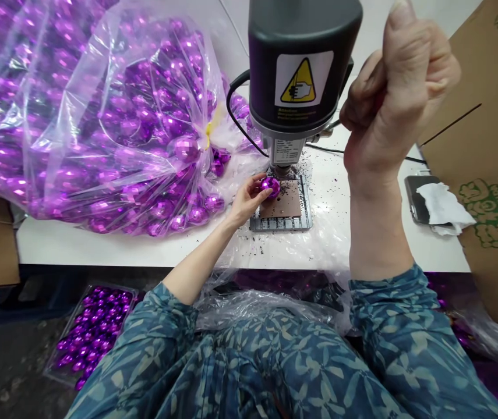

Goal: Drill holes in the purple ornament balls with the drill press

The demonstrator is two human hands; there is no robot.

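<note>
A shiny purple mirror-faceted ball is pinched in the fingers of my left hand. It sits right under the chuck of a small black drill press, above a brown board on the slotted metal base. My right hand is raised to the right of the press head in a closed fist. It wraps the end of the press's feed lever, most of which the fingers hide; a little red shows between them. The tip of the drill bit cannot be made out.
A big clear bag of purple balls, tied in yellow, covers the table's left. A clear tray of balls is below. At right lie a phone, white tissue and a cardboard box. Dark shavings litter the white table.
</note>
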